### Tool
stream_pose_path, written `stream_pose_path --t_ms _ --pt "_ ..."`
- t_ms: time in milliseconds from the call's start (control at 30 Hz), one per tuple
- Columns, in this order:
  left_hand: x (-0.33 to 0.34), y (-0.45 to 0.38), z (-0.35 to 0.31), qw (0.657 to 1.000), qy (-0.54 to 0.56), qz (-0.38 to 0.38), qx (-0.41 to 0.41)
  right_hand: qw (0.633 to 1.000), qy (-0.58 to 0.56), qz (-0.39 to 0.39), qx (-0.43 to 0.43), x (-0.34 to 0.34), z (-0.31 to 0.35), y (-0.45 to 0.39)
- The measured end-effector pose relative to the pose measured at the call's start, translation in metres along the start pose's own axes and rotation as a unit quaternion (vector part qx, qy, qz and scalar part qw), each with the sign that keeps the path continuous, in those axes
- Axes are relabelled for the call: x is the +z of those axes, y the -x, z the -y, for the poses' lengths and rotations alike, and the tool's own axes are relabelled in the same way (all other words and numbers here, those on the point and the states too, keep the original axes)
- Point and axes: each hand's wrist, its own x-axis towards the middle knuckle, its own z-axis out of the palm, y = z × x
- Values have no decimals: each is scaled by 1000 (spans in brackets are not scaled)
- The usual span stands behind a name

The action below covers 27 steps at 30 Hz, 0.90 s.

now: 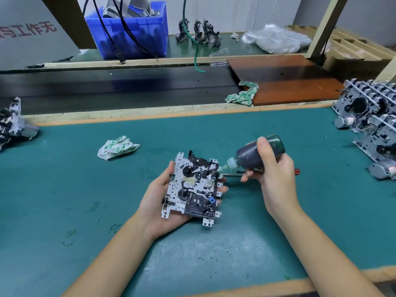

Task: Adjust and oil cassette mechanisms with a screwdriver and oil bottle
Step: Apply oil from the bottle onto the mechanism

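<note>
Teal mat (278, 129); blue crate (137, 33) behind.

Two bare forearms enter from the near edge, one at near left, one at near right. No sleeves, cuffs or gloves show on either arm up to the frame edge. The left hand (162, 202) and the right hand (272, 170) carry no rings, watch, bracelet or tape on the parts visible. Fingernails on the right thumb and fingers (246, 177) are short and unpainted. No other part of the person is in view.
</note>
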Motion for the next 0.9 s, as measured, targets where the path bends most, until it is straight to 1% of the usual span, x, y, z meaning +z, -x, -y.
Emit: stream_pose_path --t_ms 67,133,200,300,400,433,500,633,700,767,833,867,900 --pt "-1 0 0 1000 2 -1 3 1000 -29 0 2 -2 3 -2" --pt "0 1 0 1000 17 4 5 999 -32 4 -11 -6 3 -5" --pt "1 1 1 999 34 16 8 998 41 13 -40 -9 1 -9" --pt "3 1 3 997 66 30 20 978 186 27 -93 -10 -7 -12" --pt "3 1 4 996 80 34 28 955 258 49 -140 -10 -13 -10" --pt "3 0 4 996 80 35 25 953 262 58 -144 -10 -15 -10" --pt "4 1 4 996 77 46 17 950 274 81 -124 -11 -18 -11" --pt "6 3 2 995 53 79 -6 909 387 124 -94 -11 -27 -12" --pt "7 3 2 995 18 94 -24 905 396 119 -103 -10 -27 -11" --pt "7 4 2 994 -6 105 -41 907 391 87 -133 -9 -22 -9" --pt "6 5 -1 991 -16 124 -57 910 360 18 -206 -11 -13 -4" --pt "6 5 -3 989 -22 134 -67 906 345 -5 -244 -14 -8 0" --pt "7 7 -4 986 -26 142 -78 900 343 4 -270 -18 -3 4"
